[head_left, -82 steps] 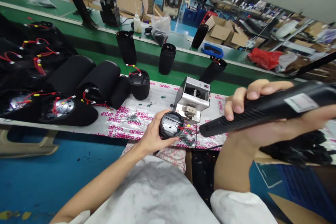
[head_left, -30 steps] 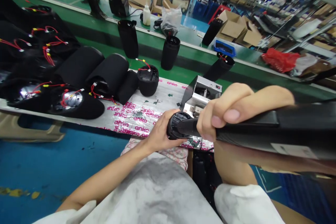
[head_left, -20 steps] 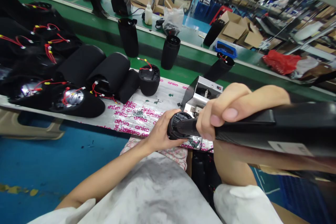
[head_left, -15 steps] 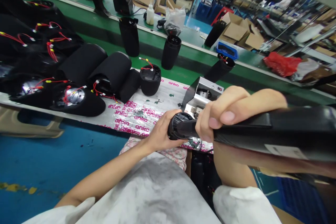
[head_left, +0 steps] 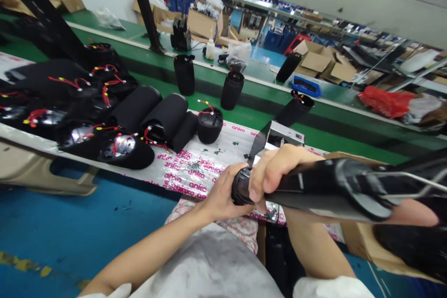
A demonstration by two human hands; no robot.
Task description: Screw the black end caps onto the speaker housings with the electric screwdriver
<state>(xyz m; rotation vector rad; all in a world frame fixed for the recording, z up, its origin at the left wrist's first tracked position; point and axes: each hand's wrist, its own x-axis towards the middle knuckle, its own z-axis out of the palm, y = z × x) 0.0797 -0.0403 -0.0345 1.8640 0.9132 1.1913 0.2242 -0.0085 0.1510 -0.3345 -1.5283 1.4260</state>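
The person wore a white top [head_left: 216,265] clouded with soft grey patches. Its left sleeve [head_left: 117,292] and right sleeve [head_left: 328,287] looked pale and plain, leaving the forearms [head_left: 164,247] bare. Beyond it showed a floral garment [head_left: 240,235] – pinkish-red on white, its cut hidden. The left hand [head_left: 223,195] and right hand [head_left: 281,170] were ungloved.
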